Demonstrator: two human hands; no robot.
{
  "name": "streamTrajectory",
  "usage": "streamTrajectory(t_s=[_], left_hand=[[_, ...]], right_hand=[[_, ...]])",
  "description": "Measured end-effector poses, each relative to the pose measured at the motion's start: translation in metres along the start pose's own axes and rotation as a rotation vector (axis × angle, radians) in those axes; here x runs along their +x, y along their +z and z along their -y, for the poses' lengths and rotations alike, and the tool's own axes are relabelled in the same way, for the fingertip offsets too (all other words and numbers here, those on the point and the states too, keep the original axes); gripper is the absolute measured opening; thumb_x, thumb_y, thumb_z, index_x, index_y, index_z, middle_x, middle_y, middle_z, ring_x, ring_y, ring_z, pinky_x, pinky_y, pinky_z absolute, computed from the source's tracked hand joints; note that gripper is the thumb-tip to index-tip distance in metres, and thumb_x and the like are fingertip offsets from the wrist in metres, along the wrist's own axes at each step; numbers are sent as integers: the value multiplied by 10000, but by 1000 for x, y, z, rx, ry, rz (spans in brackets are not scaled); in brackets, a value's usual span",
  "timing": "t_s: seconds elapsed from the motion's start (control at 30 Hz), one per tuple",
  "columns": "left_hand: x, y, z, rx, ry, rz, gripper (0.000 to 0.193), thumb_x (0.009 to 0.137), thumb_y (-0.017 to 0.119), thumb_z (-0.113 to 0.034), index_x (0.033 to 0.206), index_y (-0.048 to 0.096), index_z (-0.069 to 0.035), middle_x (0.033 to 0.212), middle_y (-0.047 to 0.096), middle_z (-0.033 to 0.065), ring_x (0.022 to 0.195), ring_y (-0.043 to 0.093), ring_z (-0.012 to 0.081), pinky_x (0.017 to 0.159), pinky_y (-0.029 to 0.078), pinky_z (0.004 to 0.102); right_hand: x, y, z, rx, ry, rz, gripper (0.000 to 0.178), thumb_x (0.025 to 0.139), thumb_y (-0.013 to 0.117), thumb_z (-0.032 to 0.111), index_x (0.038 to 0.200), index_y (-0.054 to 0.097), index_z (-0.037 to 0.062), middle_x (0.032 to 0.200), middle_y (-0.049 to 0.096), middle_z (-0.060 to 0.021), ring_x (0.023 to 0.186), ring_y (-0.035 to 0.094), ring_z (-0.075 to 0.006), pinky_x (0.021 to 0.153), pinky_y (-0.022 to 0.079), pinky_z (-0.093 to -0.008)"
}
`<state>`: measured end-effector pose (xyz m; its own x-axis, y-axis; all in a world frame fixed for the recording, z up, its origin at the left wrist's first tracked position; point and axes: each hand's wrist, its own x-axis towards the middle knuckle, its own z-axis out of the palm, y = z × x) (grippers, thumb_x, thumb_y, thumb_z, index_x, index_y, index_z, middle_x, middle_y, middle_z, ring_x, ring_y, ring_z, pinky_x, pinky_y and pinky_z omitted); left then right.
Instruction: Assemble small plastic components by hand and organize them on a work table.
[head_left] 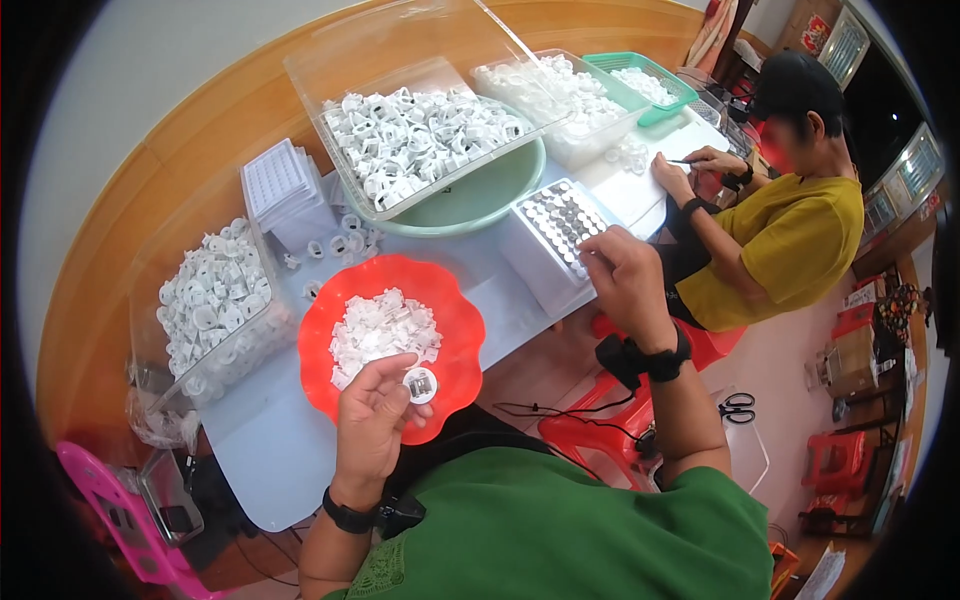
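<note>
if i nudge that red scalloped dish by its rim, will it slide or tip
The red scalloped dish looks like thin plastic, so probably light and apt to slide on the smooth table. It hangs partly over the table edge near the left hand, so a push there might tip it. The heaped white parts would likely spill.

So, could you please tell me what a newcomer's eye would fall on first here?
Probably the bright red scalloped plastic bowl at the near table edge, heaped with small white plastic parts. Just before it, the left hand holds one small round white part in its fingers. To the right, the right hand rests at a grey tray of round pieces.
</note>
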<state>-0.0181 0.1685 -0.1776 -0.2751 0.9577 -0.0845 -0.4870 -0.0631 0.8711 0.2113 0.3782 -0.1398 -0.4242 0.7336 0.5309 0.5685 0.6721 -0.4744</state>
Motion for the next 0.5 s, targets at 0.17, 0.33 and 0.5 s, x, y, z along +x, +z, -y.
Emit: streamTrajectory(t_s=[0.17, 0.33, 0.5], left_hand=[[3, 2, 3, -13, -27, 11, 274, 927, 536, -68, 1176, 530, 45, 909, 636, 96, 746, 624, 131, 626, 512, 228], [3, 7, 0, 34, -36, -34, 296, 941, 531, -122, 1178, 518, 53, 895, 641, 98, 715, 612, 124, 610, 496, 217], [5, 7, 1, 5, -54, -29, 287, 946, 514, -112, 1179, 520, 55, 916, 638, 111, 724, 611, 126, 617, 497, 224]], right_hand=[[2, 7, -9, -70, -7, 5, 72, 770, 628, 109, 765, 655, 42, 762, 620, -123, 687, 613, -320, 616, 483, -391], [4, 15, -3, -119, -10, 69, 92, 762, 632, 129, 746, 659, 42, 758, 626, -125, 690, 614, -324, 630, 484, -400], [1, 9, -6, -82, 18, 9, 65, 761, 616, 90, 745, 631, 29, 756, 616, -140, 687, 605, -340, 619, 476, -401]])
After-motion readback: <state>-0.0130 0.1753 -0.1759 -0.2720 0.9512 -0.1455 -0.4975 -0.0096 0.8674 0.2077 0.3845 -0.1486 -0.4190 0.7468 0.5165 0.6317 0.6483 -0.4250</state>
